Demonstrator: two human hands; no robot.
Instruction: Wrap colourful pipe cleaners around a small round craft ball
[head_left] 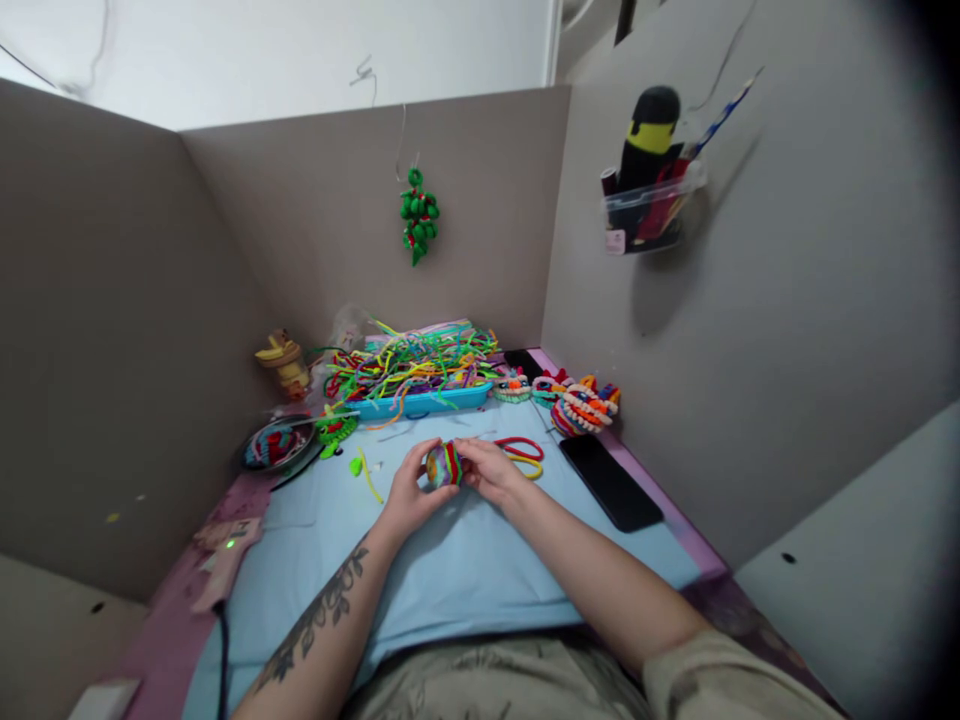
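A small rounded coil of fuzzy pipe cleaners (445,466), striped in rainbow colours, is held over the middle of the blue cloth. My left hand (409,488) curls around its left side, thumb beneath. From the right, my right hand (489,473) pinches its edge with fingers together. Just beyond my right hand, a red pipe cleaner (525,444) and a yellow pipe cleaner (534,468) stick out in curved loops; whether they join the coil is hidden. A short yellow-green pipe cleaner (370,476) lies left of my hands, near a bright green scrap (355,466).
At the back stands a blue tray (420,403) heaped with pipe cleaners. Finished-looking fuzzy pieces (586,408) and a black phone (611,482) lie right. A dark round dish (279,446) and a pink glue gun (229,565) with corded handle are left. Grey panels enclose three sides.
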